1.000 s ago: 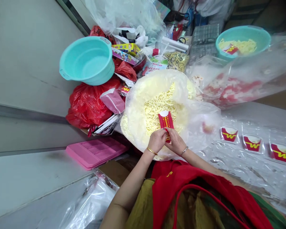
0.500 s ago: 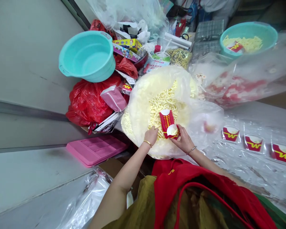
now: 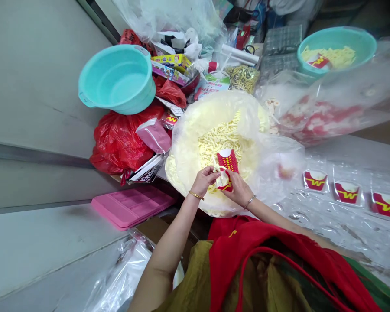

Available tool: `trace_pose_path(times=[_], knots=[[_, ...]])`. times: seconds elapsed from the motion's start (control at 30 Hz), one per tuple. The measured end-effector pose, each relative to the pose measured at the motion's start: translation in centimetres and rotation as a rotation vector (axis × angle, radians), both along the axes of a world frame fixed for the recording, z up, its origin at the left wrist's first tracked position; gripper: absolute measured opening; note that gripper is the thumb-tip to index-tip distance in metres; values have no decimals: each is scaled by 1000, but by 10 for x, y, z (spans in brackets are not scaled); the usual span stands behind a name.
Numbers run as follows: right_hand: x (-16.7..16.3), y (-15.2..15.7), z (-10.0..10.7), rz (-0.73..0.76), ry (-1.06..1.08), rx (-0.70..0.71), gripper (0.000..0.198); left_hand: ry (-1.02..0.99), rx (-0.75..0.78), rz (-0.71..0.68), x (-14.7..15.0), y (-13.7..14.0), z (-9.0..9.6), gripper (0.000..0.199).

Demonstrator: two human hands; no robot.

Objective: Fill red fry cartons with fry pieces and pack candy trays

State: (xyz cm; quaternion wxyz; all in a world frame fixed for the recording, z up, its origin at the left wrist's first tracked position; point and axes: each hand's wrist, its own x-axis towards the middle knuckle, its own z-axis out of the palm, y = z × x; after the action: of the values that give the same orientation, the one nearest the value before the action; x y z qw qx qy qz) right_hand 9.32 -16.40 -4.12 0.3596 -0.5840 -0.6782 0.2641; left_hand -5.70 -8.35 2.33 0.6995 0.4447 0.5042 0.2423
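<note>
My right hand (image 3: 238,189) holds a small red fry box (image 3: 228,186) with a white inside and yellow marking. At the box's opening, my left hand (image 3: 204,181) pinches a few pale yellow fry-shaped sticks (image 3: 216,165). Both hands are over a large translucent plastic bag (image 3: 190,119), spread open and full of loose sticks of the same kind (image 3: 219,139). On these sticks, just beyond the held box, lies a nested stack of red fry boxes (image 3: 229,159). My fingers partly cover the held box.
On the right, several small red boxes (image 3: 316,180) lie in clear plastic packaging. A turquoise basin (image 3: 370,47) with sticks stands back right, another basin (image 3: 117,82) back left on a red bag (image 3: 120,136). Pink trays (image 3: 133,206) lie lower left. A clear bag (image 3: 331,112) holds red-and-white pieces.
My left hand has risen out of the loose sticks and moved right to the box, with sticks in its fingers. My right hand has brought the box slightly left.
</note>
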Motion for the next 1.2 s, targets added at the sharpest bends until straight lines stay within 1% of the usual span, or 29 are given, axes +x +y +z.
trace_pose_path(times=[0.03, 0.1, 0.17, 0.2, 0.23, 0.27, 0.33, 0.37, 0.43, 0.47, 0.53, 0.6, 0.63, 0.7, 0.77, 0.83, 0.87, 0.97, 1.07, 1.13, 1.2], knots=[[-3, 1, 1, -9, 10, 2, 73, 46, 55, -18, 4, -2, -1, 27], [-5, 2, 2, -38, 18, 5, 70, 216, 250, -96, 10, -6, -3, 19], [-4, 1, 1, -53, 0, 14, 65, 438, 500, -211, 13, -9, -4, 11], [-3, 1, 0, -47, -18, 20, 65, 533, 603, -274, 14, -10, -3, 9], [-1, 0, -1, -39, -38, 28, 65, 599, 672, -337, 15, -10, -2, 8], [0, -1, -2, -29, -58, 36, 67, 632, 698, -394, 15, -10, 0, 8], [4, -2, -2, -14, -92, 54, 71, 609, 657, -467, 16, -8, 3, 6], [6, -2, -2, -10, -103, 62, 73, 576, 618, -469, 16, -8, 4, 6], [9, -2, -1, -16, -108, 66, 75, 533, 580, -426, 18, -10, 5, 12], [9, -2, -1, -18, -104, 63, 75, 542, 599, -405, 20, -12, 4, 12], [9, -3, -1, -9, -93, 63, 74, 633, 689, -406, 26, -18, 1, 9], [9, -4, -2, 13, -82, 70, 72, 742, 752, -481, 30, -24, -1, 11], [9, -5, -2, 16, -74, 71, 72, 761, 751, -531, 31, -25, -1, 13], [11, -6, -4, -4, -51, 57, 72, 701, 714, -582, 30, -24, 0, 15], [13, -6, -4, -23, -30, 37, 72, 607, 720, -526, 24, -19, 4, 18], [15, -5, -3, -17, -18, 28, 72, 584, 804, -442, 19, -15, 7, 32], [15, -4, -3, -13, -15, 25, 72, 602, 858, -428, 17, -14, 8, 35], [15, -3, -5, -50, 1, 13, 70, 709, 969, -471, 20, -24, 6, 21], [15, -5, -11, -77, 12, -3, 67, 791, 988, -502, 31, -44, -1, 21], [19, -8, -14, -70, 10, -2, 65, 739, 990, -531, 37, -53, -7, 20], [23, -10, -15, -71, 8, -3, 64, 607, 986, -524, 37, -51, -13, 20]])
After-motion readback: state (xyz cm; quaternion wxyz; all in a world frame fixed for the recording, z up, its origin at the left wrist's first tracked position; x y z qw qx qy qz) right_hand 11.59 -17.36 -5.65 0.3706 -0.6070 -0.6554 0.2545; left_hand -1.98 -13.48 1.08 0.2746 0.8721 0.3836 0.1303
